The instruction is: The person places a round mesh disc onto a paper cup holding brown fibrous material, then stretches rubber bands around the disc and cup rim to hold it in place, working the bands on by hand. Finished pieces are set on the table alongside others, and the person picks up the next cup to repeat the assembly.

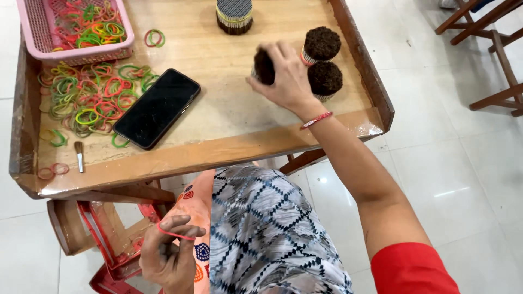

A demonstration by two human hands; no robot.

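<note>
Your right hand (286, 81) is curled over a dark-tipped bundle (265, 66) of thin sticks, fingers wrapped round it, on the tray (229, 144) to the right of the phone (157, 108). Your left hand (169, 258) hangs below the tray's near rim, fingers loosely bent, with a red band (174, 234) stretched across them.

The bundle seems to lean, dark end up and towards the left, its long axis tilted rather than upright; your hand hides the base, so I cannot tell for sure. Two more bundles (322, 60) stand just right of it, almost touching.

I judge the risk to be a loose grip: the sticks could splay and scatter towards the phone, or a nudge could knock the neighbours over. The band could also snap off your fingers, since it is only hooked there.
</note>
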